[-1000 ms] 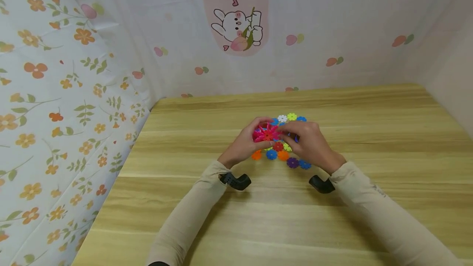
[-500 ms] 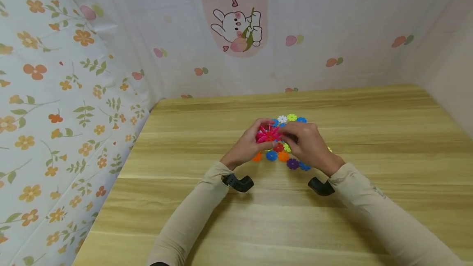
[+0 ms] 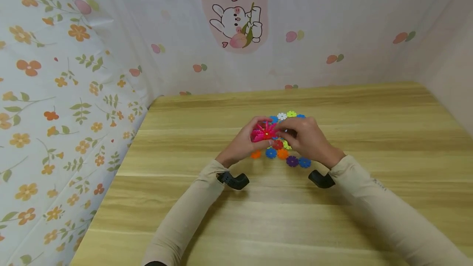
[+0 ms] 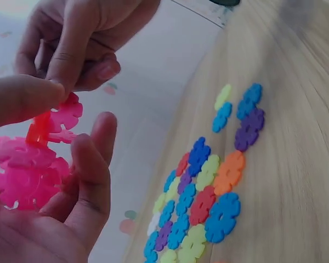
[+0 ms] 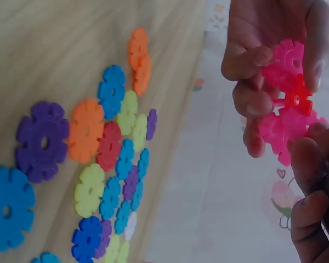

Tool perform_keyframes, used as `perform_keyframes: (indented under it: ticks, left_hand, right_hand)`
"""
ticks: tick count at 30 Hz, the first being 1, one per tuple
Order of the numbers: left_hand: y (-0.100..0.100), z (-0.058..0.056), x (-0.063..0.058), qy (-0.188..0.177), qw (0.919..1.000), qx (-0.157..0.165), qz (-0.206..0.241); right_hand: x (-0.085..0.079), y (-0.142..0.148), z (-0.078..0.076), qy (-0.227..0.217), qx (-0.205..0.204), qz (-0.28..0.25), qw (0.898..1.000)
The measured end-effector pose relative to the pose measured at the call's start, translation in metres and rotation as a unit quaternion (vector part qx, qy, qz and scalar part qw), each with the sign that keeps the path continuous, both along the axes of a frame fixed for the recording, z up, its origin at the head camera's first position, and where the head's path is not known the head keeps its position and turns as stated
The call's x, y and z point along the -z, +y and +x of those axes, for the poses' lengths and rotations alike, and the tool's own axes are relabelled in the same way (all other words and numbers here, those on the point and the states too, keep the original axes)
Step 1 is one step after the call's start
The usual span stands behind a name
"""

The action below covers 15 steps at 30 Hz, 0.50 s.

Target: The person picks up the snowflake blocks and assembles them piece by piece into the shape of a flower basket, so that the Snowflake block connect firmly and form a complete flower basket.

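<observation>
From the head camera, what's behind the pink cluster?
Beyond the pink cluster, a blue disc peeks out on the table; nearer, a red disc shows. Anything directly behind the cluster or left hand is covered.

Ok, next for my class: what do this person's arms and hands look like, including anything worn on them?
A long beige fabric left sleeve and a matching right sleeve cover the forearms; the right bears a greyish marking, too small to read. Near the cuffs sit a curved black left wrist piece and a similar right wrist piece. The left hand and right hand are ungloved.
</observation>
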<state>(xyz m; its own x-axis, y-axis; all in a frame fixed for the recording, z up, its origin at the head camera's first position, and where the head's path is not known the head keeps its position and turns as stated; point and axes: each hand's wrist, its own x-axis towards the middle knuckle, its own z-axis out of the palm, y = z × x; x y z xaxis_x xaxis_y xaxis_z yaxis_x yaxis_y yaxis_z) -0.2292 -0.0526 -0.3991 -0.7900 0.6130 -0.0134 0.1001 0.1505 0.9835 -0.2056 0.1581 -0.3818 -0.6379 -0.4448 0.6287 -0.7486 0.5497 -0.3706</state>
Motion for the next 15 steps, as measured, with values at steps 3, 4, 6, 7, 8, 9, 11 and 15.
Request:
perform_keyframes:
  ticks: [3, 4, 6, 7, 8, 9, 11, 15]
  left_hand:
    - [-0.002, -0.002, -0.001, -0.017, 0.9994, 0.000, 0.031]
    - [-0.002, -0.003, -0.001, -0.022, 0.9990, 0.001, 0.038]
    - [-0.003, -0.004, 0.000, -0.032, 0.9981, 0.006, 0.053]
    - [-0.003, -0.004, 0.000, -0.036, 0.9978, 0.008, 0.056]
    - [-0.002, -0.005, 0.000, -0.038, 0.9975, 0.012, 0.059]
    - [-0.002, -0.005, 0.001, -0.041, 0.9970, 0.015, 0.064]
    - [-0.001, -0.004, 0.001, -0.050, 0.9959, 0.020, 0.072]
    - [0.003, -0.003, 0.004, -0.083, 0.9913, 0.019, 0.100]
  right_hand:
    - [-0.003, 0.003, -0.003, -0.019, 0.004, -0.003, 1.000]
    - [-0.004, 0.004, -0.004, -0.023, 0.005, -0.003, 1.000]
    - [-0.006, 0.007, -0.005, -0.031, 0.003, -0.003, 1.000]
    - [-0.006, 0.008, -0.006, -0.034, 0.000, -0.001, 0.999]
    - [-0.007, 0.008, -0.007, -0.035, -0.004, 0.001, 0.999]
    - [-0.007, 0.009, -0.007, -0.037, -0.008, 0.003, 0.999]
    - [-0.008, 0.010, -0.010, -0.041, -0.014, 0.005, 0.999]
    - [-0.009, 0.009, -0.013, -0.054, -0.018, 0.010, 0.998]
